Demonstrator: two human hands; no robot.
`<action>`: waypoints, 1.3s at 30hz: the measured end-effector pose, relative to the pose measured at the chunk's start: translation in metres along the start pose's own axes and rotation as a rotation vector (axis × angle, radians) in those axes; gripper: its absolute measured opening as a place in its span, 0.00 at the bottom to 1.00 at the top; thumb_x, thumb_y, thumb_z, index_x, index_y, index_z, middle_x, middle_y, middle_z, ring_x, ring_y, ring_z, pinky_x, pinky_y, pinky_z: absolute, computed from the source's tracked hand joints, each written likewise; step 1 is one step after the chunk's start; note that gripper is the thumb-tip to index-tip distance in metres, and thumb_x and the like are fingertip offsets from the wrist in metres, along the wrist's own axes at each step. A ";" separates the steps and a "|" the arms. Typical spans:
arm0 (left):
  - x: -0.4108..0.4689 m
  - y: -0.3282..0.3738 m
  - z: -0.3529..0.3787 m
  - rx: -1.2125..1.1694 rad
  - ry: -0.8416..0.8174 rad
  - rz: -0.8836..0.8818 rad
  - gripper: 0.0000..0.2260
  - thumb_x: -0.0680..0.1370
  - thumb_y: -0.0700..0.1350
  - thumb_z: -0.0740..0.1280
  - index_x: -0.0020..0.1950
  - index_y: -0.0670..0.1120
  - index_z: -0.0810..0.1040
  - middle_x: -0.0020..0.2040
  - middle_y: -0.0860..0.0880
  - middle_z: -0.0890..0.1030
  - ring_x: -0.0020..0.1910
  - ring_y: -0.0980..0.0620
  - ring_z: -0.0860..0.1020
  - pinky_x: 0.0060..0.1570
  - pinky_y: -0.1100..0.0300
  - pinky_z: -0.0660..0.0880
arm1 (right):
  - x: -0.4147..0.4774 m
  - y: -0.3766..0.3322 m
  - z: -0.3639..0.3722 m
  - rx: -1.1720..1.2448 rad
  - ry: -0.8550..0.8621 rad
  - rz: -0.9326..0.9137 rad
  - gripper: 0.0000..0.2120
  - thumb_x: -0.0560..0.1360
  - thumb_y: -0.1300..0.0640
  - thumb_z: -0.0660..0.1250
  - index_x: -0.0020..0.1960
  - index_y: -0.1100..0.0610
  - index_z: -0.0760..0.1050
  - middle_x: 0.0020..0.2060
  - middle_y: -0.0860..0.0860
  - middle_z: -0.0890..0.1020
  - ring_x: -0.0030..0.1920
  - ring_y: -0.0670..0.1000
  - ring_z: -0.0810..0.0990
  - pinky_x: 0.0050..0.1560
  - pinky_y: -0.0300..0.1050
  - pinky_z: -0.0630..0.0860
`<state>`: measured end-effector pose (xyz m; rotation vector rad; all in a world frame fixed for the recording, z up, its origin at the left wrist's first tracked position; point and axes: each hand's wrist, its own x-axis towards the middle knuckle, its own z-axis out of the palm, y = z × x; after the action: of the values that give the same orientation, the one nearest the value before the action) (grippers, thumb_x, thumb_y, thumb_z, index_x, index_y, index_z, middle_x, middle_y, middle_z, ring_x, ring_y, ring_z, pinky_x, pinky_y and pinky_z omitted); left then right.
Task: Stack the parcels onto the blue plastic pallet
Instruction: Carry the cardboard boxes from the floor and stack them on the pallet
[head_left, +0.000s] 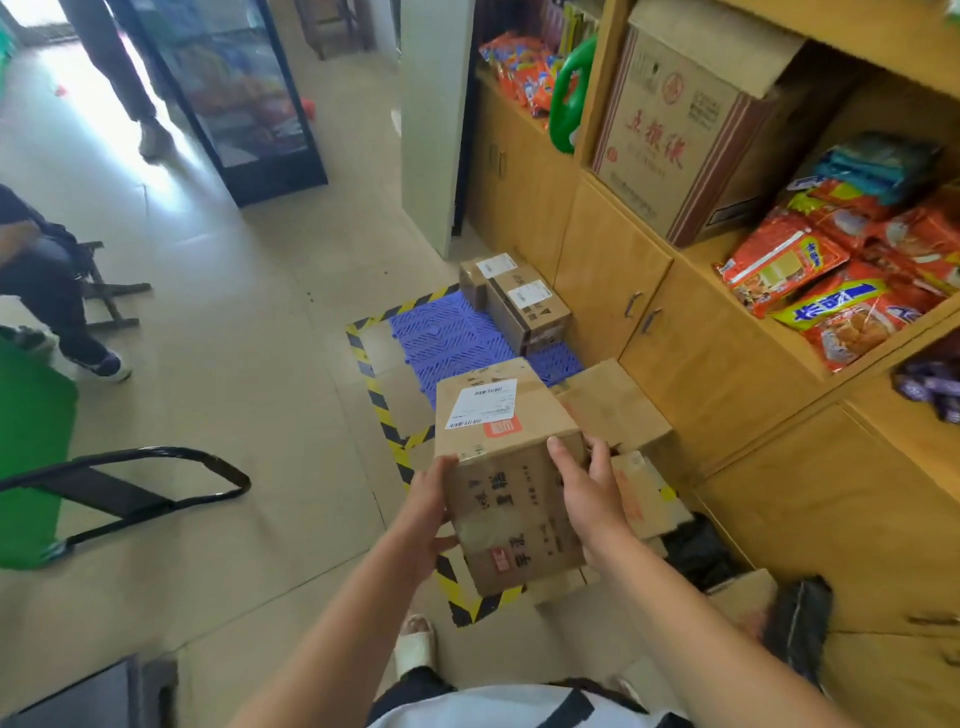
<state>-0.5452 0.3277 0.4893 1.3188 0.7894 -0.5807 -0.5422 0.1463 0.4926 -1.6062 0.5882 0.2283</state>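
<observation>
A brown cardboard parcel with a white label on top is held between both my hands, above the floor just in front of the blue plastic pallet. My left hand grips its left side and my right hand grips its right side, fingers curled over the edge. Two small labelled parcels sit on the pallet's far right part, against the cabinet. More cardboard parcels lie on the floor to the right of the held one, partly hidden by it.
Yellow-black hazard tape frames the pallet area. Wooden cabinets with snack bags line the right. A black folding chair stands left, a seated person farther left, a glass fridge behind. Tiled floor lies between.
</observation>
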 end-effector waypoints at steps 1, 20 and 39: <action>0.002 0.011 -0.016 0.006 -0.011 0.007 0.16 0.79 0.59 0.60 0.63 0.53 0.73 0.54 0.49 0.82 0.54 0.48 0.79 0.60 0.43 0.75 | 0.001 -0.005 0.018 -0.010 0.003 0.003 0.20 0.72 0.36 0.67 0.60 0.43 0.69 0.56 0.49 0.81 0.55 0.50 0.80 0.59 0.57 0.77; 0.187 0.232 -0.121 0.185 -0.011 -0.055 0.21 0.77 0.60 0.61 0.66 0.52 0.71 0.56 0.48 0.81 0.55 0.47 0.78 0.61 0.41 0.74 | 0.169 -0.107 0.212 0.093 0.154 0.105 0.13 0.78 0.39 0.63 0.59 0.42 0.77 0.50 0.45 0.84 0.52 0.47 0.81 0.44 0.45 0.73; 0.376 0.422 -0.081 0.541 -0.161 -0.122 0.18 0.78 0.57 0.63 0.63 0.49 0.74 0.48 0.49 0.82 0.47 0.50 0.79 0.42 0.55 0.74 | 0.358 -0.169 0.285 0.388 0.436 0.399 0.16 0.79 0.43 0.65 0.54 0.55 0.70 0.49 0.55 0.80 0.48 0.55 0.80 0.46 0.52 0.78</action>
<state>-0.0033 0.5045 0.4507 1.6948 0.6012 -1.0355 -0.0999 0.3426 0.4295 -1.1513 1.2149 0.0483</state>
